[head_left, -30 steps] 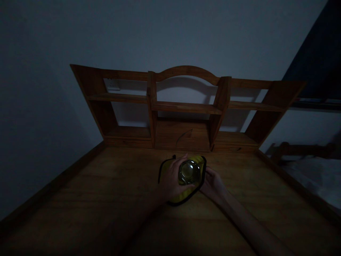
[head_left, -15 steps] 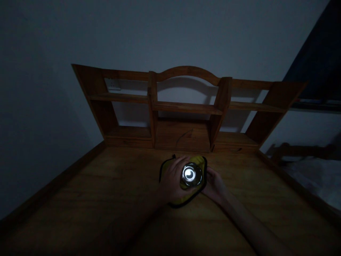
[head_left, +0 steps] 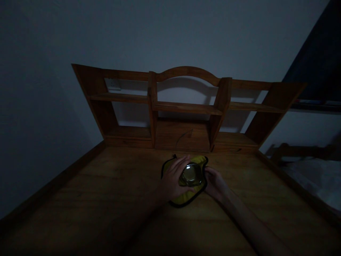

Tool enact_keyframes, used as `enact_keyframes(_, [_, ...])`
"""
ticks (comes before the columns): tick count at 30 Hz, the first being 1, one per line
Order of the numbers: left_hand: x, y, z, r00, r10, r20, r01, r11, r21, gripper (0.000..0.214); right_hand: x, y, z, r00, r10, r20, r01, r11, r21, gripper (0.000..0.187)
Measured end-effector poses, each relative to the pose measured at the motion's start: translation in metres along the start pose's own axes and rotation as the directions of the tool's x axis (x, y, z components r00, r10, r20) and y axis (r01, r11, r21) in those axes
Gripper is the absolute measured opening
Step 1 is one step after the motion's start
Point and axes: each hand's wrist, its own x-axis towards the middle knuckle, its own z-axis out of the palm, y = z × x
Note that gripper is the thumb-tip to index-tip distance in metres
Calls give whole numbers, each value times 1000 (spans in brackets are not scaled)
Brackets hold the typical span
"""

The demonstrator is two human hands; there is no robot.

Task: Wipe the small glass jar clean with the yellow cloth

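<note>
A clear round glass vessel (head_left: 192, 174), perhaps a cup or jar, lies over a yellow cloth with black edging (head_left: 183, 201) on the wooden desk. My left hand (head_left: 173, 179) curls round the glass from its left side, fingers on top and thumb below. At the cloth's right edge, my right hand (head_left: 215, 183) grips the black trim, with its fingertips partly hidden behind the fabric. The cloth curves up toward the glass on that side. Dim light hides finer detail of the glass.
A wooden shelf unit (head_left: 186, 108) stands along the back of the desk (head_left: 112, 185), against a pale wall. Raised wooden rims run down both sides of the desk. Beyond the right rim is whitish bedding (head_left: 311, 177). A wall socket (head_left: 114, 84) shows behind the left shelf.
The bright glare on the glass has faded to a thin highlight, so its round rim shows more clearly. The cloth's right edge has shifted slightly and bends inward. Both hands stay nearly in place.
</note>
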Motion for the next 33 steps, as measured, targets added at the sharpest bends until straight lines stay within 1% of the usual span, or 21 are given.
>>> enact_keyframes(2, [0,0,0,1000,-10,24,10,1000,-6,103,0,0,1,1000,19,3,-19,1000,17,17])
enact_keyframes(4, [-1,1,0,999,-34,20,34,999,-1,104,1,0,1,1000,29,7,-30,998,54,19])
enact_keyframes(9, [-2,1,3,993,-104,-64,106,994,31,98,4,3,3,999,-26,-21,28,993,113,18])
enact_keyframes(13, [0,1,2,988,-110,-111,107,994,-34,94,5,4,0,998,-58,-32,62,990,123,18])
enact_keyframes(18, [0,4,-2,993,-86,-78,81,995,-62,81,6,5,-5,997,-81,-9,82,990,116,22])
enact_keyframes(23, [-2,3,-1,997,-54,-52,52,998,-45,80,4,3,-3,998,-57,-18,59,991,118,23])
enact_keyframes(28, [-4,2,0,997,-80,4,80,995,-52,83,-1,-4,1,1000,-4,-15,5,995,97,23])
enact_keyframes(33, [-5,3,0,995,-99,19,100,993,-62,82,-3,-7,3,999,-2,-41,5,997,82,16])
